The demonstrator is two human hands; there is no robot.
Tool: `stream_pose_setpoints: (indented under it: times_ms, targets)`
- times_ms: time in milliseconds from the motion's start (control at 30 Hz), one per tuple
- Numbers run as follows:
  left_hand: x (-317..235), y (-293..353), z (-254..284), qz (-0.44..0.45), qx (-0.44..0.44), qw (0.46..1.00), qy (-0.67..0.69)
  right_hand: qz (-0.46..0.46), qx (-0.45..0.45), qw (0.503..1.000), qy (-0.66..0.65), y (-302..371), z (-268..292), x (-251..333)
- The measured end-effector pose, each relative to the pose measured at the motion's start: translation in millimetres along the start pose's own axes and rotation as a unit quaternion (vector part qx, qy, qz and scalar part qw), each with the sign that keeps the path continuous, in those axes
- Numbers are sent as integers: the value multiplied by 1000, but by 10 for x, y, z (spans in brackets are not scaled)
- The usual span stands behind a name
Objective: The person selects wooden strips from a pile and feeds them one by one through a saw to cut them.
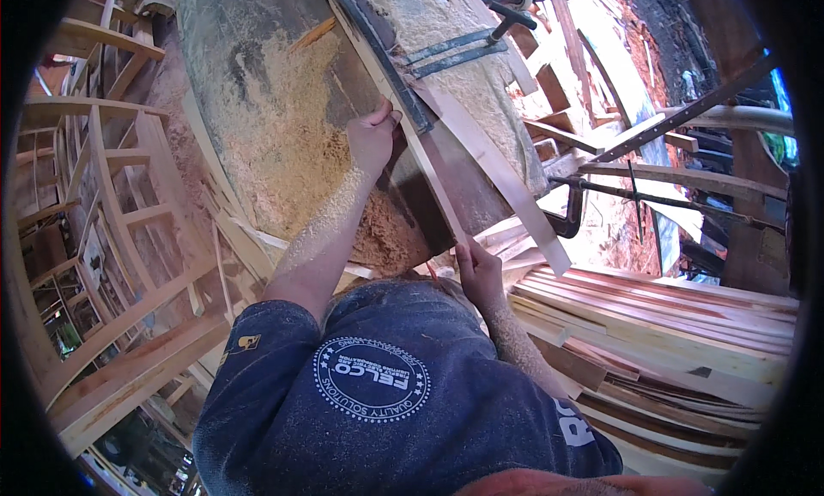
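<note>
A long, narrow wooden strip [436, 184] lies lengthwise over a worktable [219, 20] strewn with sawdust. It runs along the left side of a dark metal guide bar [378, 45]. My left hand [372, 144], its forearm dusted with sawdust, is closed on the strip near the end of the bar, thumb on top. At the near end of the strip, by the table's front edge, my right hand [481, 275] grips it, with its thumb up and its fingers partly hidden. To the right of the strip lies a thin, pale board [498, 183] whose near end hangs past the table.
Sawdust is heaped [390, 230] at the near edge. A C-clamp [571, 213] and another clamp [515, 3] sit along the right side. Stacked planks [669, 316] lie at right; wooden frames [129, 187] stand at left. A metal bar [687, 110] slants across the upper right.
</note>
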State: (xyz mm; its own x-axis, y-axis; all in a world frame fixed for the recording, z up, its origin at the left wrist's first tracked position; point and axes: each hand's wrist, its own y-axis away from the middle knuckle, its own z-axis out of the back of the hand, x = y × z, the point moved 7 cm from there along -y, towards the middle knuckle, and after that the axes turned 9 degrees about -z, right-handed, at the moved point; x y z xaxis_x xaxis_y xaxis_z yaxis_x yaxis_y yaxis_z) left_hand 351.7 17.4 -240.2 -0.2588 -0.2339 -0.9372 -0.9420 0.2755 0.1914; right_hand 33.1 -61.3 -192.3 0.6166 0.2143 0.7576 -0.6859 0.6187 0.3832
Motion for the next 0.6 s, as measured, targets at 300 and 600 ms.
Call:
stream_pose_setpoints:
  times_ms: [300, 600]
  targets:
    - [-72, -80, 28, -19, 10, 1000, -23, 75, -98, 990, 75, -26, 53, 236]
    - [-140, -228, 26, -39, -11, 999, -22, 39, -90, 995, 21, -158, 20, 307]
